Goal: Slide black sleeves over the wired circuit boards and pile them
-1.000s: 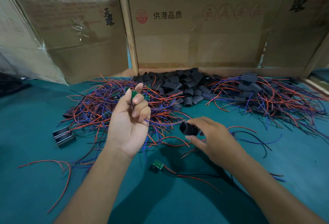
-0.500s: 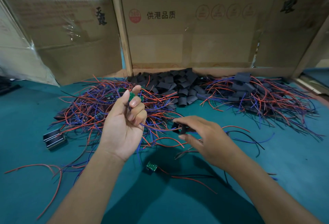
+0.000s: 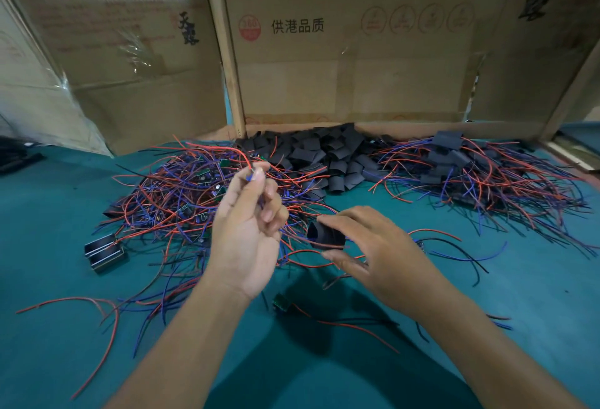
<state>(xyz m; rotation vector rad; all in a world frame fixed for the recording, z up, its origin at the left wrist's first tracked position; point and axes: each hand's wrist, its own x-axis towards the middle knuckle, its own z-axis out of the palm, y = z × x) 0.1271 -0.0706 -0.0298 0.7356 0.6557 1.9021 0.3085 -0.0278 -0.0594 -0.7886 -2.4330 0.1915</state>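
Head view, left hand (image 3: 246, 233) pinching thin wires (image 3: 251, 170), perhaps board, right hand (image 3: 373, 252) gripping tubular black sleeve (image 3: 325, 235).

table (image 3: 487, 327): teal green
wires (image 3: 168, 200): red, blue, some black
boards (image 3: 281, 302): green
sleeves (image 3: 328, 158): matte black
held sleeve (image 3: 326, 235): black
boxes (image 3: 357, 83): brown cardboard, black characters, red stamps
metal blocks (image 3: 104, 251): silver and black
plastic sheet (image 3: 39, 106): clear, whitish sheen
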